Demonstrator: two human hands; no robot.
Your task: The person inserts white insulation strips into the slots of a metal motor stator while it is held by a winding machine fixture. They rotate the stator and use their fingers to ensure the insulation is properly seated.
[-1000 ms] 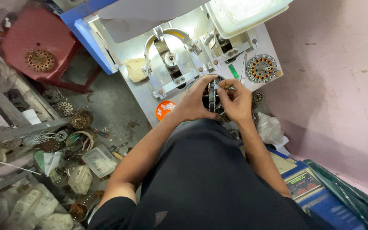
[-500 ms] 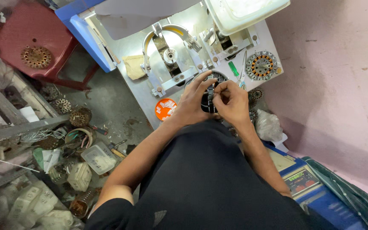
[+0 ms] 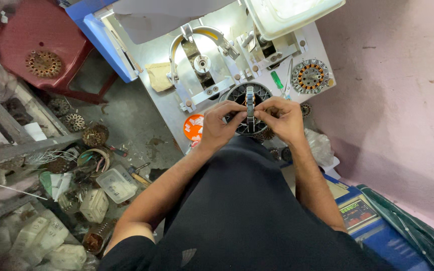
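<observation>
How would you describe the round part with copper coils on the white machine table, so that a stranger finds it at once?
Start at the white machine table, then go to its far right corner, right of the green-handled screwdriver. There lies the wound stator, flat and apart from both hands. Unlike the dark bare ring that the hands hold on edge, it shows orange-copper coils inside a grey toothed rim.

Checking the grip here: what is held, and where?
Both hands, left hand and right hand, pinch a ring-shaped metal stator core, seen edge-on, by its rim, fingers on either side.
</observation>
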